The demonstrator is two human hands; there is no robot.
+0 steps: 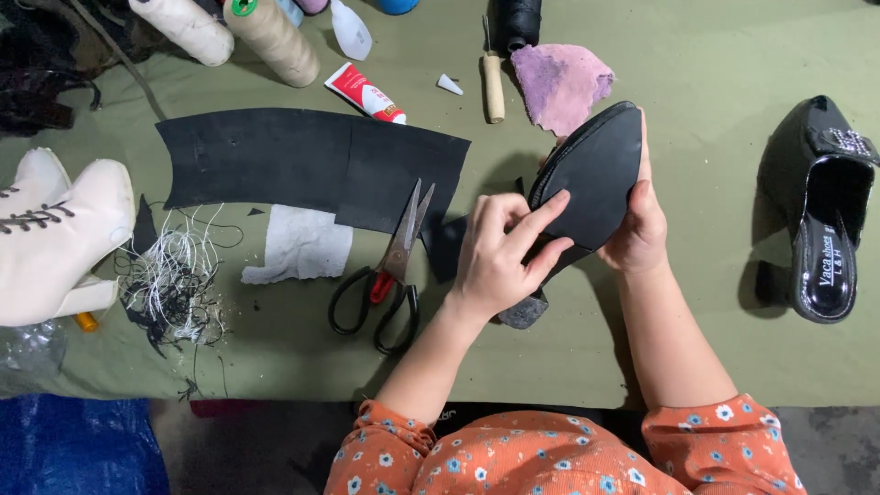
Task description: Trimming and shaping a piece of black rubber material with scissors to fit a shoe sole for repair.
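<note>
From the head camera, the person holds a black shoe (594, 179) up over the green table (715, 55), sole side up, so the flat bottom faces the eyes. The right hand (642, 225) is cupped under the far right side of the shoe, its fingers wrapped tight round the edge, likely to keep it steady. The left hand (500, 252) lies on the near left side, fingers close together and pressed flat on the sole, with one finger stretched along it, as if rubbing it down. The shoe's long line runs from near left to far right, with the pointed toe at the far right and the grey heel (524, 312) near the person. Scissors (390, 270) lie just left of the left hand, blades pointing far, easy to grab. A big black sheet (302, 160) lies further left, with a white cloth (298, 243) next to it and a pile of threads (174, 275). A white boot (55, 238) sits at the left edge. Another black shoe (820, 211) rests well apart on the right. A glue tube (367, 92), an awl (493, 82) and a pink rag (561, 82) lie on the far side.
</note>
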